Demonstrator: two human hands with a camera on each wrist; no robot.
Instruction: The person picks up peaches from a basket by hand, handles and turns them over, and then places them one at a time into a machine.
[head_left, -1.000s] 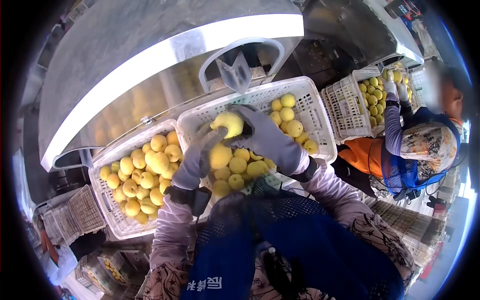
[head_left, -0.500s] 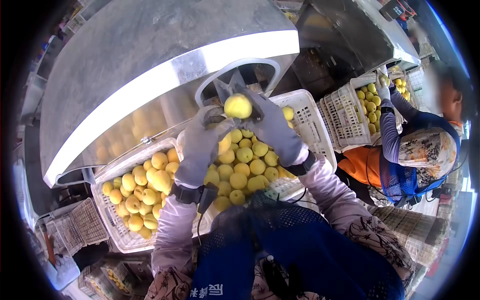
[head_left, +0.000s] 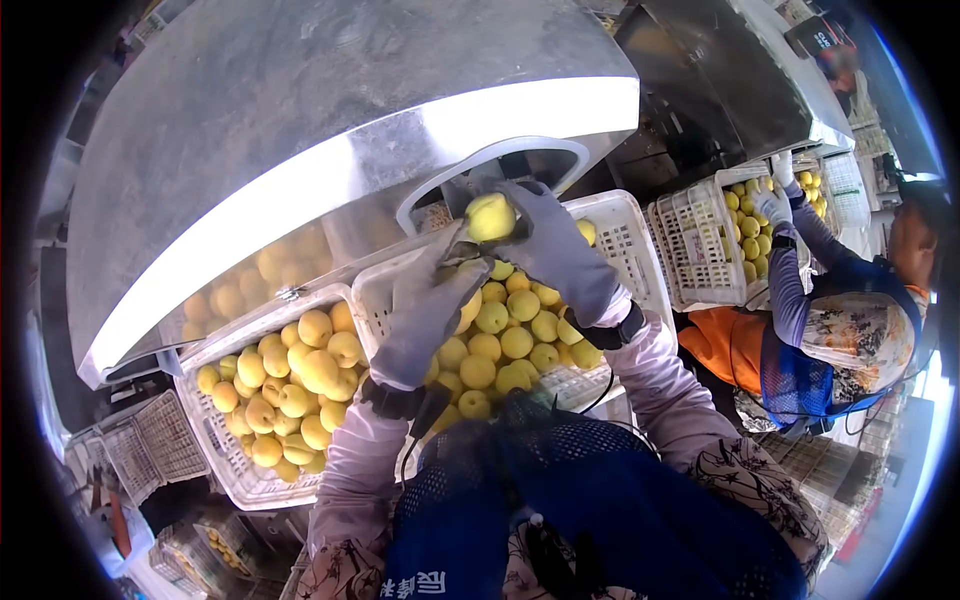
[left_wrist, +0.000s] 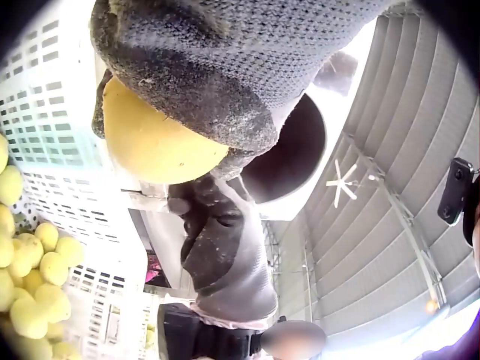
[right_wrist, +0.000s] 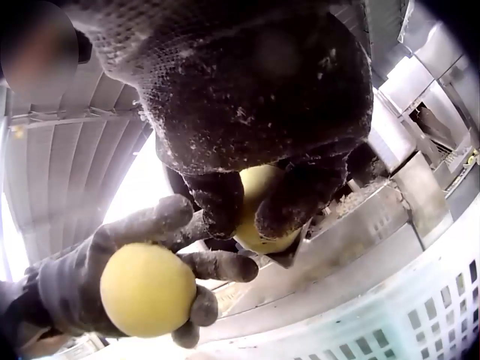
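My gloved right hand (head_left: 565,255) pinches a yellow peach (head_left: 490,217) between thumb and fingers, right by the round opening (head_left: 490,150) of a metal machine. Just below and to the left, my gloved left hand (head_left: 425,315) holds another peach (right_wrist: 148,290), its fingers bent around the fruit in the left wrist view. Both gloves are grey with dark, dirty palms and fingers. Beneath the hands stands a white plastic crate (head_left: 640,245) with many yellow peaches (head_left: 515,340), partly hidden by the left hand and forearm.
A second white crate (head_left: 235,490) of peaches stands at the left. The machine's large metal hood (head_left: 330,80) curves across the far side. To the right, another person (head_left: 850,310) in a blue vest handles fruit over a crate (head_left: 700,240). Stacked crates (head_left: 155,440) stand at the lower left.
Both hands moved from low over the crate up to the machine's opening. The left hand has since drawn slightly down from the right hand's peach, and the head view has shifted.
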